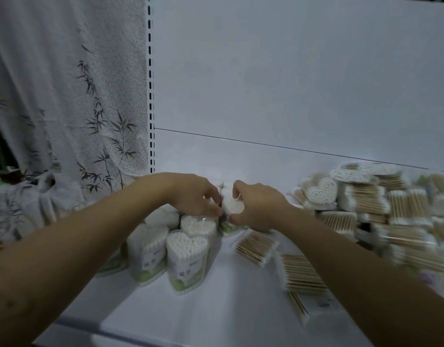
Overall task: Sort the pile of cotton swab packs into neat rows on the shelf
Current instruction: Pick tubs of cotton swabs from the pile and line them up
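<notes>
Both arms stretch forward, and the left hand (195, 196) and right hand (259, 207) meet near the back of the shelf (190, 311). Their fingers are curled, pinching one heart-shaped swab pack (233, 206) between them, heart face up. Just in front stand the upright packs (188, 244) in rows, and the loose pile (366, 204) sprawls to the right.

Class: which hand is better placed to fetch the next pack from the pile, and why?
Right, probably: the right hand lies nearer the pile; the left hand is by the upright packs, farther off.
</notes>
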A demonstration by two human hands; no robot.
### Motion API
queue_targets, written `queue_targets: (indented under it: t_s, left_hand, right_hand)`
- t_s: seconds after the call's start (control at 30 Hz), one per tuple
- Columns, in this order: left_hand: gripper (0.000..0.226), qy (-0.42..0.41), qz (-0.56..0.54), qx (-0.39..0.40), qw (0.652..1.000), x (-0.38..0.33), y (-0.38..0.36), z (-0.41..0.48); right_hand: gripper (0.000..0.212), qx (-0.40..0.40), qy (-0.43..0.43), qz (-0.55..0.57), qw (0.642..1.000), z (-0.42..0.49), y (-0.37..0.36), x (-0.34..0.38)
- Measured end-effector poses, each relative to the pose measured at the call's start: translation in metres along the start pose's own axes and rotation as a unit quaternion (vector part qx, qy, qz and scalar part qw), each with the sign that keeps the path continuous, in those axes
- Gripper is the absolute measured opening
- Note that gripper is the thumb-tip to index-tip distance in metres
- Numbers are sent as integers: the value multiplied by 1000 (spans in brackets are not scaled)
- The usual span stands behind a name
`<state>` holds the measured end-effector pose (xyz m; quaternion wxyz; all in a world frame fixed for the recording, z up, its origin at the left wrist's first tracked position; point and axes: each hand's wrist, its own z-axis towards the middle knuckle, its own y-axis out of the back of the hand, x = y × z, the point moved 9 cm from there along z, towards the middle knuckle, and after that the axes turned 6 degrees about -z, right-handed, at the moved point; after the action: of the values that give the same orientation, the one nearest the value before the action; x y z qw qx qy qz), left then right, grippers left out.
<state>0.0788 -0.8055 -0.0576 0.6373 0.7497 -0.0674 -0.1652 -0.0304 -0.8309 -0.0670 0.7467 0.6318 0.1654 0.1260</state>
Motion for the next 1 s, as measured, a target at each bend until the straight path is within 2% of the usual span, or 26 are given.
queue_targets:
  t_s: [0.1,0.23,0.43,0.5,0.6,0.67,0.77,0.87,1.0]
  left_hand:
    - [47,-1,6,-1,1000,-2,-1,2]
    - [53,0,49,-18,999,-3,0,5]
    - [52,-32,96,-59,993,-21,8,13]
    - [48,-52,93,-68,992,-32,11,17]
    - [45,-89,66,-86,990,-56,16,21]
    - [45,-116,53,-102,987,-76,20,22]
    - [45,-135,39,-104,985,-102,22,26]
    - [48,-144,49,-105,983,-119,25,25]
    - [52,-138,42,-130,981,-128,33,22]
  right_hand:
    - [42,-29,-3,-46,999,-1,6,4]
    - [45,-63,-16,-44,997,-3,2,11]
    - [71,18,-5,-18,1000,-14,8,-5]
    - [71,21,-31,-48,998,-21,27,-24]
    - [66,-17,-81,-120,989,-36,59,-62]
    - [66,-33,-88,-207,974,-41,69,-82]
    - [66,-4,-96,-309,946,-42,57,-111]
    - [59,10,-85,-350,933,-38,39,-125]
    - [44,-54,-64,-360,929,-44,50,-129]
